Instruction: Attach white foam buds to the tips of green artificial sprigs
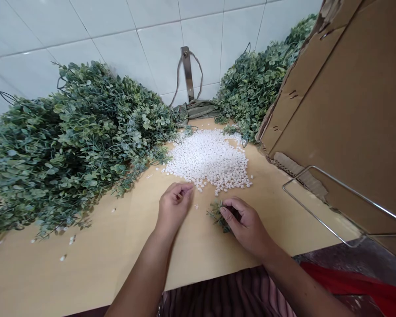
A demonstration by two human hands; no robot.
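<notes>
My right hand (pixel 246 219) is closed around a small sprig of green artificial leaves (pixel 219 215), held low above the table. The leaves stick out to the left of the thumb and fingertips; its stem is hidden in the hand. My left hand (pixel 176 203) is pinched shut at the near left edge of a pile of small white plastic pieces (pixel 208 159). Whatever sits between its fingertips, if anything, is too small to make out. A tiny white star-shaped bit (pixel 196 207) lies on the table between both hands.
Big heaps of artificial foliage stand at the left (pixel 95 132) and back right (pixel 254 83). At right, a cardboard box (pixel 346 114) leans by a bent metal wire frame (pixel 320 225). A metal strap and grey-green cloth (pixel 201 109) rest against the tiled wall. Loose white bits dot the wooden table (pixel 95 273).
</notes>
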